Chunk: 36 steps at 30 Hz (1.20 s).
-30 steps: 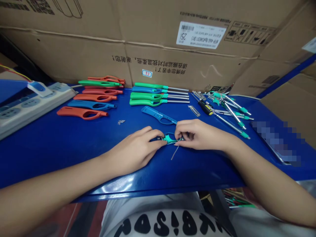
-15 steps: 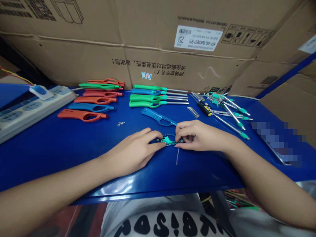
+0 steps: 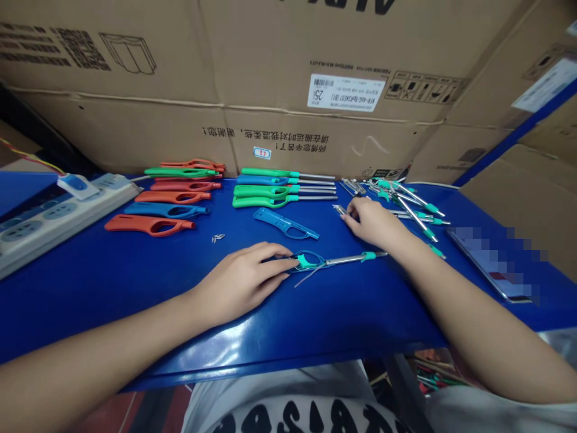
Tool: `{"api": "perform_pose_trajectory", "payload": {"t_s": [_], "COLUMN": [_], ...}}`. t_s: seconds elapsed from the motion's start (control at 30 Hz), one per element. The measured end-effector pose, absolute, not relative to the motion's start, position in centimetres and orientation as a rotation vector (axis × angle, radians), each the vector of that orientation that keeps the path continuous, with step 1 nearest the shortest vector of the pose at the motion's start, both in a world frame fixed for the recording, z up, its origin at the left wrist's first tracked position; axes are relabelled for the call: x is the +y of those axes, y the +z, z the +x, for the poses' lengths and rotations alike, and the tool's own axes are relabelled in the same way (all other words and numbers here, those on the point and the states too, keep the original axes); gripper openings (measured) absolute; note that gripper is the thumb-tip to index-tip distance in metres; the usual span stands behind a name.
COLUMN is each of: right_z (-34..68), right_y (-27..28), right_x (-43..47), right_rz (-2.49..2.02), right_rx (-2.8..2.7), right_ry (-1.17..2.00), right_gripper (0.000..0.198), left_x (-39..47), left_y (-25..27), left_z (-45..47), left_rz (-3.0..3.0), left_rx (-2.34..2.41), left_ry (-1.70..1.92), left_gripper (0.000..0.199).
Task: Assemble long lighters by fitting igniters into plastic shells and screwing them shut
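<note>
My left hand [image 3: 252, 273] is closed at the fingertips on the handle end of an opened blue gas lighter [image 3: 319, 255] lying on the table. A teal trigger [image 3: 307, 262] sits in it, and a metal tube [image 3: 345, 260] with a teal collar extends to the right. A thin pale strip [image 3: 307, 276] sticks out beside the trigger. My right hand [image 3: 372, 219] has its thumb and finger around a small clear fuel tank [image 3: 339, 209], whose end shows past the fingertips. This hand covers the screwdriver's place. Behind the lighter lies a loose blue handle half [image 3: 286, 224].
Orange, green and blue handle shells [image 3: 151, 225] lie at left, beside a power strip [image 3: 58, 207]. Assembled lighters [image 3: 283, 191] lie at the back, with loose tube parts [image 3: 415, 210] to their right. Small screws [image 3: 217, 238], a phone [image 3: 489, 264] and a cardboard wall [image 3: 270, 72] surround the work.
My right hand has left the lighter and moved back and right to the clear fuel tank. The lighter's tube is now uncovered, and the pale strip has swung left. My left hand stays on the lighter.
</note>
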State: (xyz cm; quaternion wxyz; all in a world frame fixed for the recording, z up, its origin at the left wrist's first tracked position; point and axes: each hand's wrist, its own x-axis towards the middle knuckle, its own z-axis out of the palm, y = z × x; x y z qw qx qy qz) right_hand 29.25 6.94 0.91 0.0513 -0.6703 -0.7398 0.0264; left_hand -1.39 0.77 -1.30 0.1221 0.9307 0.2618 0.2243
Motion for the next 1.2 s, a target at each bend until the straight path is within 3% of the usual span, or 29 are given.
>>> {"api": "perform_pose_trajectory", "payload": {"t_s": [0.17, 0.33, 0.53, 0.87, 1.0, 1.2], "right_z": [27.9, 24.5, 21.2, 24.6, 24.4, 24.0], "right_y": [1.2, 1.2, 0.4, 2.2, 1.7, 0.5], "right_x": [5.9, 2.9, 0.0, 0.6, 1.0, 1.8], "right_rz": [-1.863, -1.233, -0.974, -0.979, -0.952, -0.942], "right_rx": [-2.248, -2.091, -2.112, -2.759, -2.734, -2.393], "right_ry": [0.214, 0.594, 0.786, 0.700, 0.751, 1.033], "right_gripper": [0.013, 0.022, 0.013, 0.021, 0.008, 0.011], "left_x": [0.4, 0.3, -0.3, 0.3, 0.4, 0.5], "left_y": [-0.9, -1.1, -1.2, 0.3, -0.1, -0.4], "left_z": [-0.8, -0.3, 0.4, 0.0, 0.0, -0.2], "left_rz": [2.396, 2.098, 1.739, 1.406, 1.460, 1.532], "left_rx": [0.928, 1.021, 0.856, 0.934, 0.926, 0.963], "left_ry": [0.855, 1.027, 1.097, 1.044, 0.856, 0.781], "left_gripper": [0.031, 0.035, 0.016, 0.019, 0.017, 0.020]}}
